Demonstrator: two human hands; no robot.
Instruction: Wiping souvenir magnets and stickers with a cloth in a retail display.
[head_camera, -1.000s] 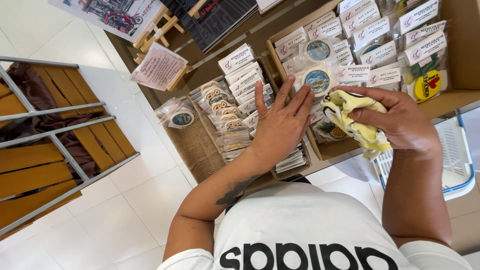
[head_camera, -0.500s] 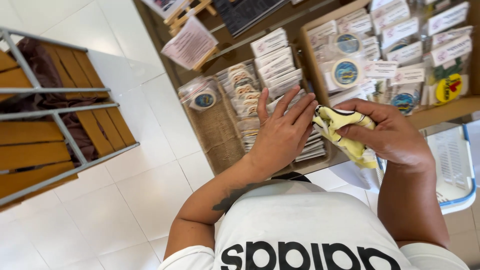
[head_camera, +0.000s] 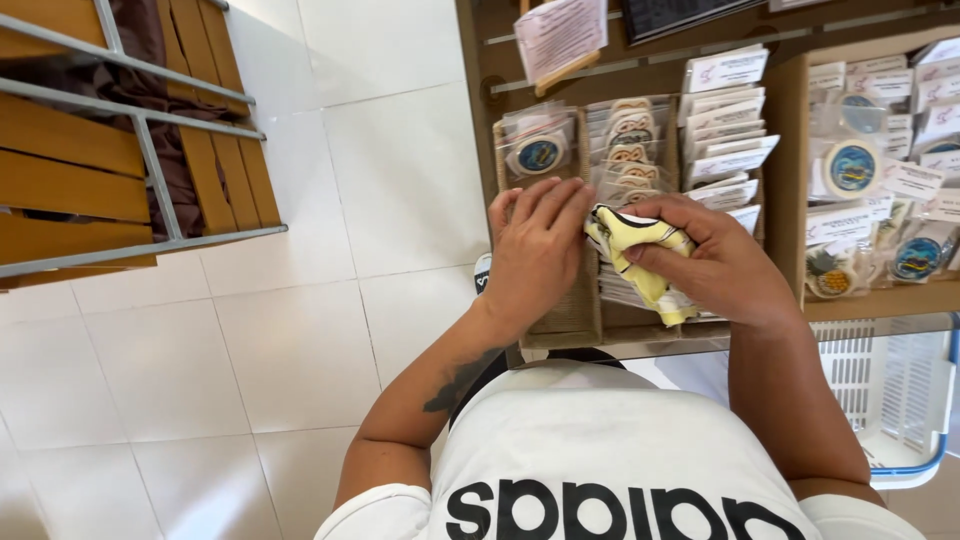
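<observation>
My right hand (head_camera: 722, 262) grips a crumpled yellow cloth (head_camera: 630, 248) and presses it against the packets in a woven tray (head_camera: 565, 322). My left hand (head_camera: 535, 250) lies flat on the tray's left compartment, fingers apart, its fingertips touching the cloth and the small clear packets with round badges (head_camera: 538, 150). Rows of packaged patches (head_camera: 628, 140) stand upright in the tray's middle compartment, just beyond both hands.
A wooden box (head_camera: 868, 160) of badge packets sits to the right on a glass shelf. A white plastic basket (head_camera: 892, 400) stands on the floor below it. A wooden slatted bench (head_camera: 110, 150) with a metal frame is at the left on white floor tiles.
Both hands have moved left, from the wooden box of badges to the woven tray. My left hand now rests flat on the tray's left compartment.
</observation>
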